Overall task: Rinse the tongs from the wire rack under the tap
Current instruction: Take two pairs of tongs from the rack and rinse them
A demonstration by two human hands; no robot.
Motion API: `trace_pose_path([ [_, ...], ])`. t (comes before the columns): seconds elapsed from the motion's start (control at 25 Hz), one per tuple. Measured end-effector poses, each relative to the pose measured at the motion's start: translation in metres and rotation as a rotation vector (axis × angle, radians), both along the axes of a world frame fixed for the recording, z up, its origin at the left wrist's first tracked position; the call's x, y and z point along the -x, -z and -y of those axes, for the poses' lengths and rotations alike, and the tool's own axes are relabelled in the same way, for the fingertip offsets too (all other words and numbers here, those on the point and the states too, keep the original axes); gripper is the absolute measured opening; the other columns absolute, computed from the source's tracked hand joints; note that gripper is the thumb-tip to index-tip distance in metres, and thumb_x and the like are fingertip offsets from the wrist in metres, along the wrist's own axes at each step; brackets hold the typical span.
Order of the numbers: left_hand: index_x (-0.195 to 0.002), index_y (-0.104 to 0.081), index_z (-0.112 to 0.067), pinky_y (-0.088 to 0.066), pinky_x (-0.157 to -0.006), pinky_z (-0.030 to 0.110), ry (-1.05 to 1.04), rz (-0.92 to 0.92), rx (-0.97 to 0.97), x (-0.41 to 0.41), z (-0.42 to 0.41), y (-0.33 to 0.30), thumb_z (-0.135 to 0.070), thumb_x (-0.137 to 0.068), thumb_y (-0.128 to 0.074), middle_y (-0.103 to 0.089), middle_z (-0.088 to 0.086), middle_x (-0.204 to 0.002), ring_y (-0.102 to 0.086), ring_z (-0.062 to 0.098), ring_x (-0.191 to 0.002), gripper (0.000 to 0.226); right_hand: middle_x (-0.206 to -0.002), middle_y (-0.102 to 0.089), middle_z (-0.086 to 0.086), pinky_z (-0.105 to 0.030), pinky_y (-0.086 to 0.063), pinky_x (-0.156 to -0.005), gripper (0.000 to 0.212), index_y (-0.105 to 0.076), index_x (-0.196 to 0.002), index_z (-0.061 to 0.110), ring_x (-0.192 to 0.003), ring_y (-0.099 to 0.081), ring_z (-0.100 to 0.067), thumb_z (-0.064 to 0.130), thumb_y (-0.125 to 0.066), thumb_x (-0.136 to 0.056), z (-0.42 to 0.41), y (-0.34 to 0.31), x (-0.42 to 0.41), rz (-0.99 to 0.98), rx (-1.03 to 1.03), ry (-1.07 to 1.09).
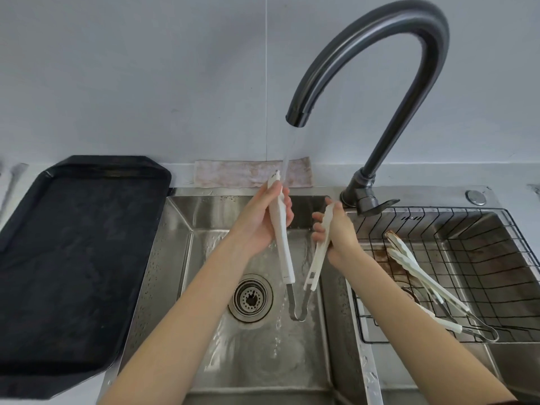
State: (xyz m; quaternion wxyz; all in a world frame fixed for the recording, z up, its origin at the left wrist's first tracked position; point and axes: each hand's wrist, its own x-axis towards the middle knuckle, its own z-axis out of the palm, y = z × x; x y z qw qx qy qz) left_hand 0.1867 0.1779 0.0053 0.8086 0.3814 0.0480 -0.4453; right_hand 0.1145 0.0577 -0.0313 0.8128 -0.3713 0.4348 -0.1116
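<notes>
White tongs (285, 258) with a steel hinge hang spread apart over the left sink basin (175, 244), hinge end down and tips up. My left hand (263, 223) grips the left arm, whose tip sits in the water stream from the dark tap (380, 68). My right hand (336, 232) grips the right arm. A second pair of white tongs (420, 276) lies in the black wire rack (496, 258) in the right basin.
A black tray (73, 258) lies on the counter to the left of the sink. A stained cloth (251, 173) lies against the wall behind the basin. The drain strainer (250, 298) is below the tongs. A round button (475, 197) sits at the back right.
</notes>
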Motion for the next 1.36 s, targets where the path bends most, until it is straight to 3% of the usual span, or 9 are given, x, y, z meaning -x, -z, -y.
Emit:
trace_pose_path([
  [0.12, -0.095, -0.052, -0.012, -0.053, -0.054, 0.020, 0.046, -0.034, 0.024, 0.001, 0.007, -0.007, -0.024, -0.087, -0.055, -0.062, -0.002, -0.064, -0.059, 0.008, -0.055, 0.015, -0.074, -0.046, -0.006, -0.012, -0.027, -0.027, 0.039, -0.042, -0.130, 0.016, -0.027, -0.033, -0.004, 0.035, -0.026, -0.100, -0.008, 0.015, 0.002, 0.002, -0.267, 0.006],
  [0.32, -0.087, -0.053, -0.012, -0.046, -0.041, 0.017, 0.078, -0.140, -0.060, 0.005, 0.014, -0.010, -0.038, -0.089, -0.051, -0.057, -0.002, -0.051, -0.051, 0.006, -0.040, 0.026, -0.075, -0.048, -0.007, -0.011, -0.026, -0.026, 0.036, -0.045, -0.125, 0.018, -0.024, -0.031, -0.005, 0.037, -0.026, -0.100, -0.014, 0.023, 0.001, 0.007, -0.342, 0.020],
  [0.48, -0.078, -0.052, -0.017, -0.036, -0.032, 0.013, 0.046, -0.126, -0.188, 0.001, 0.016, -0.008, -0.051, -0.088, -0.044, -0.047, -0.006, -0.040, -0.039, 0.004, -0.029, 0.036, -0.077, -0.047, -0.006, -0.011, -0.026, -0.027, 0.030, -0.045, -0.117, 0.023, -0.026, -0.032, -0.003, 0.038, -0.027, -0.099, -0.013, 0.019, 0.002, 0.042, -0.230, 0.022],
  [0.64, -0.080, -0.057, -0.013, -0.043, -0.043, 0.016, 0.011, -0.042, -0.111, -0.001, 0.011, -0.007, -0.030, -0.093, -0.046, -0.054, -0.004, -0.053, -0.048, 0.005, -0.041, 0.025, -0.076, -0.048, -0.004, -0.012, -0.028, -0.028, 0.030, -0.047, -0.118, 0.023, -0.029, -0.034, -0.002, 0.037, -0.029, -0.099, -0.012, 0.015, 0.002, 0.076, -0.164, 0.006],
  [0.8, -0.089, -0.055, -0.010, -0.045, -0.056, 0.022, 0.106, 0.066, -0.122, -0.002, 0.005, -0.011, -0.017, -0.093, -0.045, -0.050, -0.001, -0.071, -0.050, 0.010, -0.056, 0.013, -0.085, -0.051, -0.006, -0.012, -0.028, -0.029, 0.029, -0.049, -0.116, 0.025, -0.033, -0.035, -0.001, 0.035, -0.029, -0.099, -0.010, 0.011, 0.005, 0.039, -0.053, -0.022],
  [0.92, -0.087, -0.053, -0.012, -0.047, -0.048, 0.023, 0.143, 0.110, -0.233, 0.001, 0.008, -0.014, -0.023, -0.091, -0.051, -0.047, -0.001, -0.070, -0.049, 0.009, -0.051, 0.012, -0.084, -0.052, -0.005, -0.013, -0.029, -0.031, 0.030, -0.050, -0.117, 0.024, -0.038, -0.036, -0.003, 0.036, -0.029, -0.099, -0.008, 0.008, 0.007, 0.017, 0.001, -0.008],
  [1.08, -0.077, -0.053, -0.018, -0.041, -0.047, 0.024, 0.067, 0.179, -0.545, -0.001, 0.013, -0.011, -0.044, -0.086, -0.053, -0.041, -0.001, -0.061, -0.042, 0.011, -0.051, 0.028, -0.080, -0.052, -0.003, -0.014, -0.031, -0.033, 0.035, -0.049, -0.125, 0.023, -0.049, -0.034, -0.008, 0.036, -0.030, -0.099, -0.011, 0.002, 0.011, 0.019, 0.084, 0.011],
  [1.24, -0.067, -0.043, -0.017, -0.033, -0.048, 0.024, 0.008, 0.232, -0.679, -0.002, 0.005, 0.007, -0.052, -0.092, -0.033, -0.031, -0.002, -0.055, -0.032, 0.011, -0.047, 0.044, -0.074, -0.055, 0.003, -0.015, -0.032, -0.038, 0.029, -0.053, -0.121, 0.026, -0.045, -0.037, -0.005, 0.032, -0.037, -0.098, -0.024, -0.008, 0.006, 0.019, 0.383, -0.059],
  [1.36, -0.091, -0.050, -0.008, -0.043, -0.050, 0.023, -0.044, 0.261, -0.713, -0.002, -0.003, 0.021, -0.035, -0.098, -0.029, -0.043, 0.001, -0.067, -0.044, 0.012, -0.057, 0.035, -0.069, -0.057, 0.003, -0.019, -0.040, -0.046, 0.027, -0.058, -0.119, 0.025, -0.051, -0.045, -0.011, 0.028, -0.046, -0.095, -0.034, -0.021, -0.003, 0.024, 0.680, -0.185],
])
